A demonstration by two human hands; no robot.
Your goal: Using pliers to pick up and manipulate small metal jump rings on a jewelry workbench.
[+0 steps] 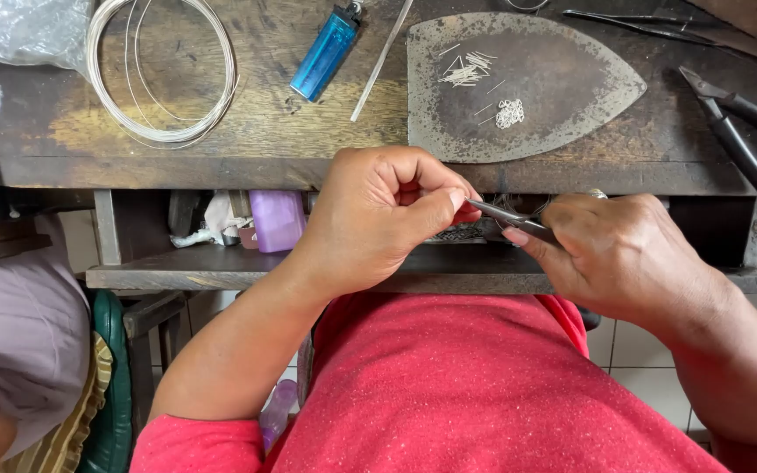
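Note:
My left hand [378, 215] is curled just below the edge of the wooden workbench [221, 131], thumb and forefinger pinched together on something too small to make out. My right hand [624, 254] grips thin metal pliers [510, 217], whose tips meet the left fingertips. A ring shows on a right finger. On the bench above lies a flat, iron-shaped metal plate [562, 79] carrying short wire pieces [466, 70] and a cluster of tiny wire rings [509, 113].
A coil of silver wire [161, 74] lies at the bench's left, with a blue lighter [326, 51] and a thin rod [381, 61] beside it. Black pliers [733, 131] rest at the right. A purple container [276, 219] sits on the lower shelf. Another person's clothing shows at the left edge.

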